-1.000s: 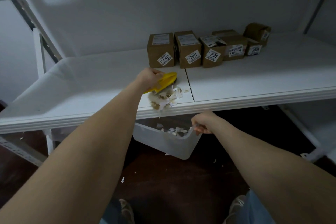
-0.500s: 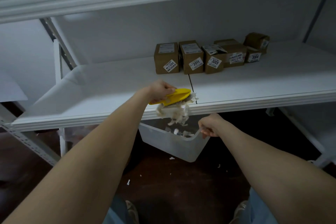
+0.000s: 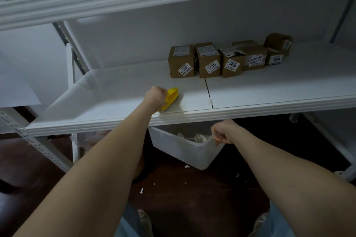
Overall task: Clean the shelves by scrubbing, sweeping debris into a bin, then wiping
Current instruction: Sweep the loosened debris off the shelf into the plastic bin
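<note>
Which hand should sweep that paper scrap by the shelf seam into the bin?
Left. The left hand grips the yellow brush on the shelf, near the scrap; the right hand is busy holding the bin by its rim below the shelf edge.

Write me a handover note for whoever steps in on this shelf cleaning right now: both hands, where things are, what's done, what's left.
Left hand grips the yellow brush, which sits on the shelf near its front edge.
Right hand grips the rim of the clear bin, held just below the shelf edge.
Done: paper debris lies in the bin.
Left: one scrap at the shelf seam, floor scraps, then wiping. No cloth in view.
Cardboard boxes stand at the back of the shelf.
</note>
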